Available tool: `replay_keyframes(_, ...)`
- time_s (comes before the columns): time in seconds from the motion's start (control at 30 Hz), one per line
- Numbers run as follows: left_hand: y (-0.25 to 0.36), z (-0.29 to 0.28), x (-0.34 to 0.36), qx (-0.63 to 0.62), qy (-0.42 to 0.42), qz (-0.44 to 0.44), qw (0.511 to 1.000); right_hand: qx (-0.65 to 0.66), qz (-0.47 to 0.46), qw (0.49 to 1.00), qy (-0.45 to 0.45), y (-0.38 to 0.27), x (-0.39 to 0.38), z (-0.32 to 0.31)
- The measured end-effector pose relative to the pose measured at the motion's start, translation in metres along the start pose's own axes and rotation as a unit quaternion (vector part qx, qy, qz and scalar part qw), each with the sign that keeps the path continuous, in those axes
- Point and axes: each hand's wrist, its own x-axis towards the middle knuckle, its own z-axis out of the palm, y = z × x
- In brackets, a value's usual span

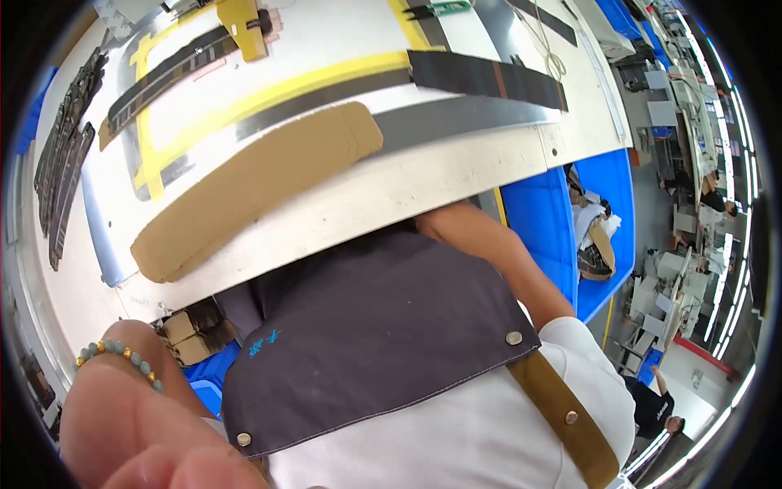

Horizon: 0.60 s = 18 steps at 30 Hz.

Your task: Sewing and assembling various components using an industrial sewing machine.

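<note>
My left hand (155, 428) is raised very close at the lower left, with a beaded bracelet (122, 350) on its wrist. Its fingers are blurred and cut off by the lower edge, so I cannot make out whether they hold anything. My right forearm (497, 244) reaches to the table's front edge, where the fingers of my right hand (436, 222) are hidden. On the table in front of me lies a long brown board (261, 187) with rounded ends. Behind it, a dark strip with a reddish band (489, 79) lies flat. Neither visible hand part touches these pieces.
Yellow tape (285, 85) marks the white table (407, 183). A dark patterned strip (175, 79) lies by a yellow block (242, 31). Dark strips (69, 155) are piled at the left. Green-handled snips (444, 10) lie at the back. A blue bin (533, 208) stands at the right.
</note>
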Motion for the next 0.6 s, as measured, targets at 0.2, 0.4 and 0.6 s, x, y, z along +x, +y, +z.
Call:
replay_keyframes(0.2, -0.016, -0.008, 0.004, 0.033, -0.073, -0.056, 0.995, 0.149, -0.083, 0.982, -0.078, -0.003, -0.007, -0.024)
replay_keyframes(0.4, -0.098, 0.017, -0.048, 0.054, -0.240, -0.173, 0.954, 0.083, -0.068, 0.958, -0.265, -0.019, -0.029, -0.127)
replay_keyframes(0.6, -0.170, 0.034, -0.085, 0.154, -0.268, -0.314, 0.898, -0.034, -0.261, 0.963, 0.048, -0.041, 0.047, -0.196)
